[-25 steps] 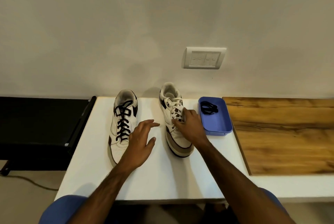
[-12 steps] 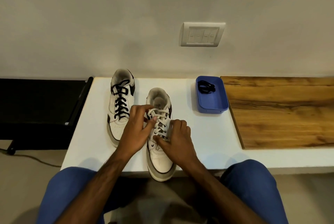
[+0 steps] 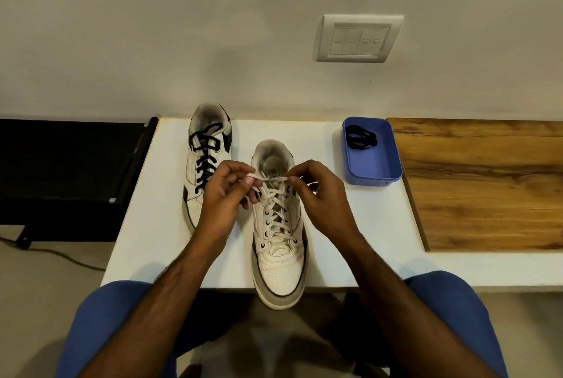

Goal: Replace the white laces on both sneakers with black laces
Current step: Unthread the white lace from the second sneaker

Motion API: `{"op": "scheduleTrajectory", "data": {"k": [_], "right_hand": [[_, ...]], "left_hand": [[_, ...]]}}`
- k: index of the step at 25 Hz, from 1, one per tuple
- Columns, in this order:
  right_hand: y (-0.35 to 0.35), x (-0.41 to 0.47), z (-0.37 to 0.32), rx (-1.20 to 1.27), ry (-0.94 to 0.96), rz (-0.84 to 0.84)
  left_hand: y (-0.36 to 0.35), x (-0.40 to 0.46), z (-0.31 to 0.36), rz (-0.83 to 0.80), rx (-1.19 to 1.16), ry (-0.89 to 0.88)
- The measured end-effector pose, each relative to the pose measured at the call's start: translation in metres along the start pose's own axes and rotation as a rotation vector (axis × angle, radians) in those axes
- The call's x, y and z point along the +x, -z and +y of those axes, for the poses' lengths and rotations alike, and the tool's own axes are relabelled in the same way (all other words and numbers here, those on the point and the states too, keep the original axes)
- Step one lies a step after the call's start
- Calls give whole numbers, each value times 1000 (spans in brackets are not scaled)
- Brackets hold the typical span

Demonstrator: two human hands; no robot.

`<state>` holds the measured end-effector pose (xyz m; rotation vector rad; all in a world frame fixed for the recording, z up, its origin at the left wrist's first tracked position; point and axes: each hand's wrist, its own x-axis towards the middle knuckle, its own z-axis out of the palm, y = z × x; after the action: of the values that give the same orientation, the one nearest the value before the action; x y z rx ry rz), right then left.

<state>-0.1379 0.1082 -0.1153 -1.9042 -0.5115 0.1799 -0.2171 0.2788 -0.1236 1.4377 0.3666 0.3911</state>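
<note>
White laces (image 3: 275, 213) are being undone on the near sneaker (image 3: 278, 243), its toe overhanging the table (image 3: 350, 255) edge. Left hand (image 3: 224, 198) and right hand (image 3: 316, 194) are each pinching a lace end (unlacing is starting). Next, apparently: pulling them free; black laces (image 3: 361, 137) are waiting in the tray (image 3: 370, 172), far right.

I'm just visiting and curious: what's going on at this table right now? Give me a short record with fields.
Left hand: pinches one end of the white lace
Right hand: pinches the other end
Near white leather sneaker: white-laced, toe past the white table edge
Far white leather sneaker: black-laced
Blue plastic tray: holds a coiled black lace
Progress: one sneaker done
</note>
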Motion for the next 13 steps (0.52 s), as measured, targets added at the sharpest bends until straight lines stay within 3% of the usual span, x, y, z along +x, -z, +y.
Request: {"op": "scheduleTrajectory", "data": {"k": [3, 5, 10, 13], "right_hand": [[7, 2, 3, 415, -170, -25], [13, 3, 2, 514, -182, -12], [31, 7, 3, 422, -228, 81], [36, 6, 17, 208, -328, 154]], "left_hand": [[3, 1, 10, 27, -174, -40], [10, 2, 18, 86, -121, -86], [30, 8, 17, 301, 184, -46], [37, 7, 12, 320, 580, -116]]}}
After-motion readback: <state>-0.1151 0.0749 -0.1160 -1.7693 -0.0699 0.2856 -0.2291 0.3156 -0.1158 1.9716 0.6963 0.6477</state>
